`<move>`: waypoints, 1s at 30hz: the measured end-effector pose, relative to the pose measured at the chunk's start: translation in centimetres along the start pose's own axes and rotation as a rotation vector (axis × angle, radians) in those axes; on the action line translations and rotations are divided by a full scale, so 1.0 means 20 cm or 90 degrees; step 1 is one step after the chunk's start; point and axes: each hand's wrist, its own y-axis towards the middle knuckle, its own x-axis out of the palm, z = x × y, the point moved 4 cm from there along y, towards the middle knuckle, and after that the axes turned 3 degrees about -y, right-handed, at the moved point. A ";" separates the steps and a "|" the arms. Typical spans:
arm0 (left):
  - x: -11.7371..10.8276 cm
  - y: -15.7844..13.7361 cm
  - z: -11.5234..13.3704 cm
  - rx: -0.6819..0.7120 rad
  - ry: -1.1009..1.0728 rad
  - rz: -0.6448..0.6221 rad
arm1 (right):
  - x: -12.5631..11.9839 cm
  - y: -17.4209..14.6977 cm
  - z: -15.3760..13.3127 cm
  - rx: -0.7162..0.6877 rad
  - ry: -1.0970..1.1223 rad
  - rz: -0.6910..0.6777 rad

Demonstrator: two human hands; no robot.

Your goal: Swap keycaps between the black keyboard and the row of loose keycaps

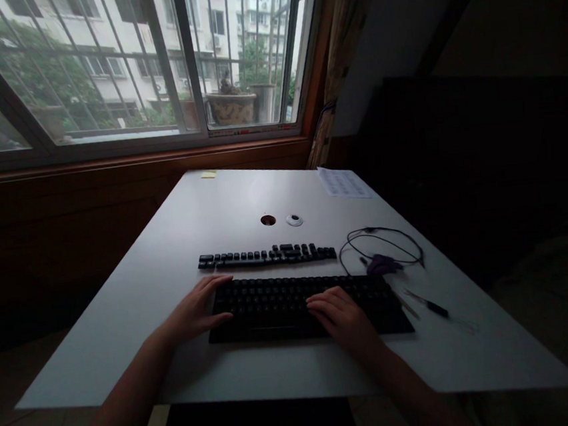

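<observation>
A black keyboard (272, 301) lies on the white table, its lower strip dark and seemingly without keycaps. My left hand (205, 306) rests at the keyboard's left end, thumb and fingers stretched apart, fingertips touching its upper left corner. Over the right-middle keys is my right hand (337, 308), fingers bent and fingertips drawn together; anything between them is hidden. Behind the keyboard, loose black keycaps (253, 257) stand in rows. A black cable (381, 229) loops at the right, beside a dark purple bundle (383, 264).
Right of the keyboard lie a black-handled tool (436, 308) with thin wires and a slim metal tool (407, 306). Farther back are a round hole (268, 220), a white ring-shaped cover (294, 220), a printed sheet (345, 183) and yellow notes (209, 175). A barred window stands beyond the table.
</observation>
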 end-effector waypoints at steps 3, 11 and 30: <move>0.00 0.00 0.00 -0.002 0.005 -0.001 | 0.01 -0.01 0.00 0.015 0.014 0.012; -0.03 0.01 0.07 0.053 0.058 0.028 | 0.02 -0.05 0.02 0.164 0.067 0.032; 0.34 0.22 0.47 -0.343 -0.520 -0.023 | -0.01 0.18 -0.28 0.086 0.225 0.068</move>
